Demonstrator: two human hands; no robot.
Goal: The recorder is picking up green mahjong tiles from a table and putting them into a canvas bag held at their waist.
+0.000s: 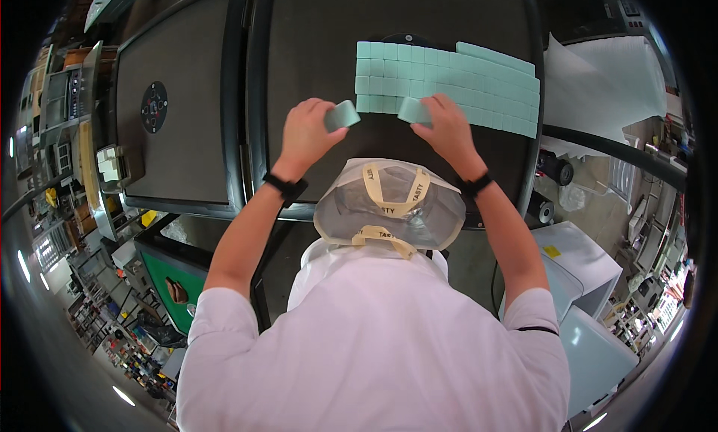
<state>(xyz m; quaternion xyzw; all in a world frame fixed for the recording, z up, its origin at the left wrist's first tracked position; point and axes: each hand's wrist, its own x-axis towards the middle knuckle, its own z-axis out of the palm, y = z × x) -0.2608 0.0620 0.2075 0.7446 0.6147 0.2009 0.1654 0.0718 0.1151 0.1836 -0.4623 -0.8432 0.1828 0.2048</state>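
Mint-green blocks are showing in both hands near the centre of the frame. The left hand is closing its thumb and fingers around one block, left of the grid's lower left corner. The right hand is gripping another block the same way, at the grid's lower edge; whether it is touching the grid I cannot tell. Black wristbands are circling both wrists. Above and to the right, the grid of matching blocks is lying in tight rows on a dark tabletop, with a narrow strip running along its upper right edge. Below the hands, a translucent bag with cream straps is sitting against the person's white shirt. Farther out, white sheeting is spreading at upper right, a second dark panel is filling the upper left, and a green surface is showing at lower left.
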